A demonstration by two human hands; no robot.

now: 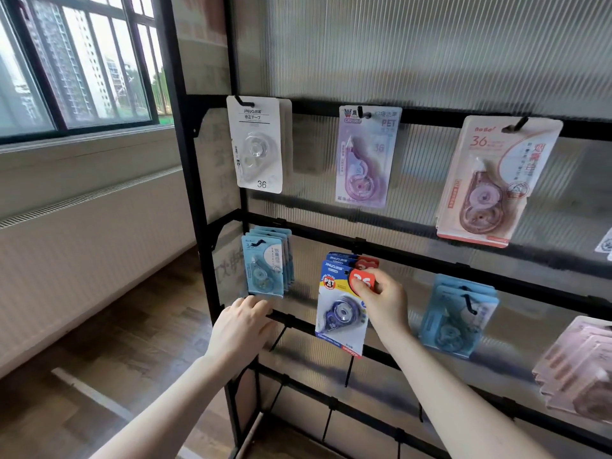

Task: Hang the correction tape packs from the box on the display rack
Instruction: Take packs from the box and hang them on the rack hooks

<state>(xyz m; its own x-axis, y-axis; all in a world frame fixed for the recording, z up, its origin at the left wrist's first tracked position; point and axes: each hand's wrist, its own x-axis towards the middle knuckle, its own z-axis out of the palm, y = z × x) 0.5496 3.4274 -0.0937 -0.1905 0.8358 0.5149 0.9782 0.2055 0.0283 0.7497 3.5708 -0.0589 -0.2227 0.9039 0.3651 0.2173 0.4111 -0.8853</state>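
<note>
My right hand (381, 294) pinches the top of a blue pack (342, 306) at its red corner, I judge to line its hang hole up with the hook on the rack's (198, 200) middle bar, where like packs already hang behind it. My left hand (243, 321) curls over the bar below, near the rack's left post, likely to steady it.

Soft window (82, 61) daylight, warped edges
</note>
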